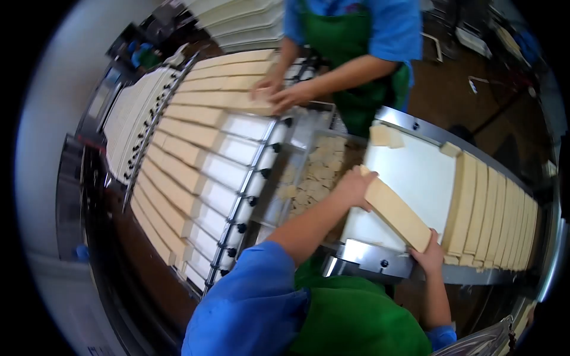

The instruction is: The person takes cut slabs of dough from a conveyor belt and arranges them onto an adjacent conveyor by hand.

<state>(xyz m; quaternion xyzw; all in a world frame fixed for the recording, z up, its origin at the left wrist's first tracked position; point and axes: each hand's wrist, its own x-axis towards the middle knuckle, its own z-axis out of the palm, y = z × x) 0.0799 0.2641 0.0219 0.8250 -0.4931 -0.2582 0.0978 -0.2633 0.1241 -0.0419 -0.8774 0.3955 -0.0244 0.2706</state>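
A long pale-yellow block [396,209], which looks like cheese, slants across the white belt [409,169] on my right. My left hand [355,188] is closed on its far end. The near end is gripped by my right hand [430,256], whose fingers are partly hidden by the block. Just to the right, a row of similar blocks [490,213] stands packed side by side on the same belt. Small pale pieces [386,137] lie at the belt's far corner.
On the left, several long blocks [178,139] lie in lanes between metal rods. A bin of pale scraps [317,172] sits between the two belts. Across from me, a co-worker's hands [282,95] touch a block. Metal side rails [368,255] edge the right belt.
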